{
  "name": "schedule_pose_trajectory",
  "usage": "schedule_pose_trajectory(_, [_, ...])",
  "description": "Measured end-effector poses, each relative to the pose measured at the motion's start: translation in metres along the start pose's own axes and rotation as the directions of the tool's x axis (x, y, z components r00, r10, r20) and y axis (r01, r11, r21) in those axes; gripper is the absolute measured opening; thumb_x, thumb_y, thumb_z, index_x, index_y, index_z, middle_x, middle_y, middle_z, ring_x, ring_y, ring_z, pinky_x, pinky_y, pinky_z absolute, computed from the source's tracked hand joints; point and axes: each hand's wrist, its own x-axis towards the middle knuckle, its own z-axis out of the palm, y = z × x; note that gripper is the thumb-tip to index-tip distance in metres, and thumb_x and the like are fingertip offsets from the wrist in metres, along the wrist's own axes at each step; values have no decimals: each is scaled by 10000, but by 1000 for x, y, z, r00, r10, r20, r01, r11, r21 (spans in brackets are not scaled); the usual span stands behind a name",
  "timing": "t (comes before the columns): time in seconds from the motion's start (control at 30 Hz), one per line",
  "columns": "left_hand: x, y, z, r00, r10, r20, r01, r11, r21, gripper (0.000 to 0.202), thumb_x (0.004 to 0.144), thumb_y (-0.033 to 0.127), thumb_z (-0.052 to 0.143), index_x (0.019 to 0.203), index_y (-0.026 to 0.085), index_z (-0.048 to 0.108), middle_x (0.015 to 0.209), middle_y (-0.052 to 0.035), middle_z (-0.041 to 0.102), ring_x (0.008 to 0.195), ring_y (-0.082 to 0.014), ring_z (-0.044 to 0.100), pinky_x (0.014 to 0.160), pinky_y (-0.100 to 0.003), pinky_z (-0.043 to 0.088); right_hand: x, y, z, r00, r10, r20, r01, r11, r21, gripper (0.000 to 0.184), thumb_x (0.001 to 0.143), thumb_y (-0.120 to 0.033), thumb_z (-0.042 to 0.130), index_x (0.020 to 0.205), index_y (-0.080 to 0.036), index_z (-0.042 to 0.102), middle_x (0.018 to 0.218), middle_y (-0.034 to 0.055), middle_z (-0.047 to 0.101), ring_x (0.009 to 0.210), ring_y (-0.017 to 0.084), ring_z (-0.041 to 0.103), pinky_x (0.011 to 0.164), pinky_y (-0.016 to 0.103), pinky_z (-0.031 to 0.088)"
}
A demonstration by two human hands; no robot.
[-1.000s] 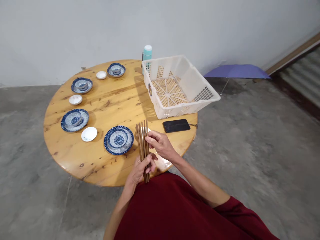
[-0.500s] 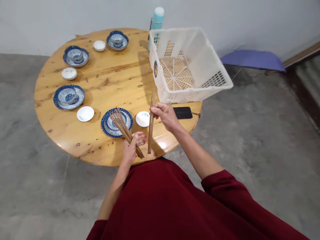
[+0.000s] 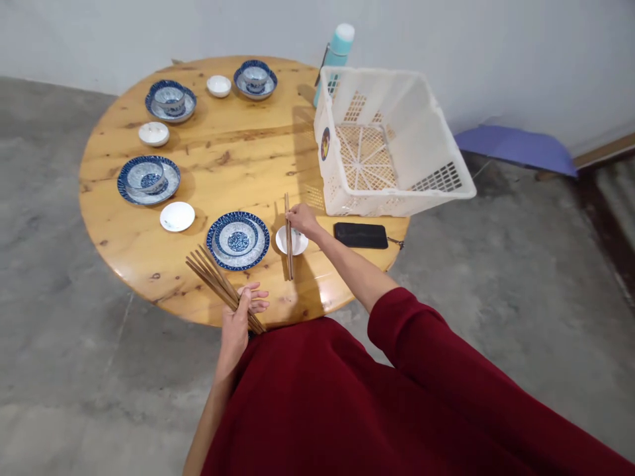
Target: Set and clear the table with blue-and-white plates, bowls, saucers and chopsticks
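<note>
My right hand (image 3: 302, 219) pinches a pair of brown chopsticks (image 3: 289, 244) near their far end, over a small white dish (image 3: 297, 244). Whether that pair touches the dish I cannot tell. At the near table edge my left hand (image 3: 241, 314) is closed on a bundle of several chopsticks (image 3: 213, 274), which fan out toward the far left. Between the two hands lies a blue-and-white plate (image 3: 238, 263) with a matching bowl (image 3: 239, 239) on it.
Several blue-patterned place settings and white dishes (image 3: 177, 216) stand along the round wooden table's (image 3: 223, 157) left and far side. A white plastic basket (image 3: 397, 203) stands at the right, a light-blue bottle (image 3: 342, 41) behind it. A black phone (image 3: 360, 235) lies in front of the basket.
My right hand has moved left and away from me with its chopstick pair, over the small white dish. My left hand has drawn nearer and left, uncovering the plate and bowl.
</note>
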Motion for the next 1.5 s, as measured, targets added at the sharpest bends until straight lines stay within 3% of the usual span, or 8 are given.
schedule_pose_trajectory(0.37, [2,6,-2,998,-10,-56,11,1000,19,543,789,594,705,1066,127,677,861,-80,755,620,-149,674,645,-275,542,2,-1,10,999,9,-46,-17,985,-170,196,863,-226,557,698,-156,636,756,87,652,711,178,533,627,273,311])
schedule_pose_trajectory(0.8, [10,3,-5,998,-15,-60,19,998,59,524,799,598,694,1060,143,687,814,-52,736,593,-139,647,609,-261,528,6,0,8,1000,13,4,-13,999,-37,284,811,-229,539,537,-159,538,474,-27,443,521,106,419,525,239,276])
schedule_pose_trajectory(1.27, [9,5,-4,999,9,-48,-6,998,68,497,818,578,680,1051,139,676,817,-50,731,572,-119,621,591,-244,493,-1,4,6,999,39,13,-40,999,22,339,836,-217,499,506,-160,552,429,2,489,481,113,462,525,226,345])
schedule_pose_trajectory(1.5, [10,0,-9,998,24,-52,-20,997,79,468,854,568,644,1059,149,674,816,-43,723,583,-121,609,606,-251,489,-13,3,-8,995,10,-96,-20,995,-97,316,848,-229,499,564,-152,613,588,62,630,616,162,554,612,256,364])
